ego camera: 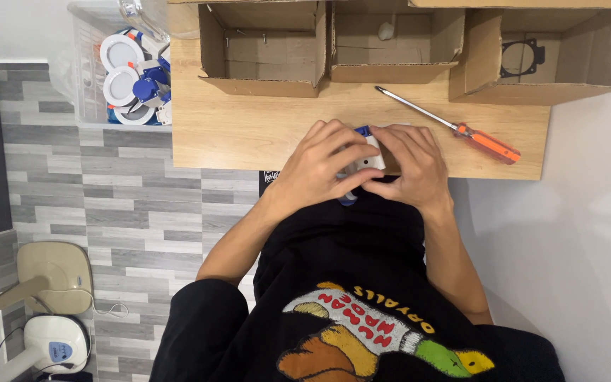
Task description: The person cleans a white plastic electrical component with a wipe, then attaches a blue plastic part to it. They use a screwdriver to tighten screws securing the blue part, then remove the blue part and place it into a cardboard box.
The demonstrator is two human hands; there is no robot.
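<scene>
Both my hands meet at the near edge of a light wooden table (249, 134), closed around a small white and blue fitting (370, 157). My left hand (319, 166) wraps it from the left, fingers curled over the top. From the right, my right hand (413, 168) grips it with the thumb underneath. Most of the fitting is hidden by my fingers; a blue part pokes out above and below.
An orange-handled screwdriver (461, 127) lies on the table to the right of my hands. Three open cardboard boxes (263, 49) line the far edge. A clear bin (100, 71) of round white and blue fittings stands at the left. A fan base (51, 339) sits on the grey floor.
</scene>
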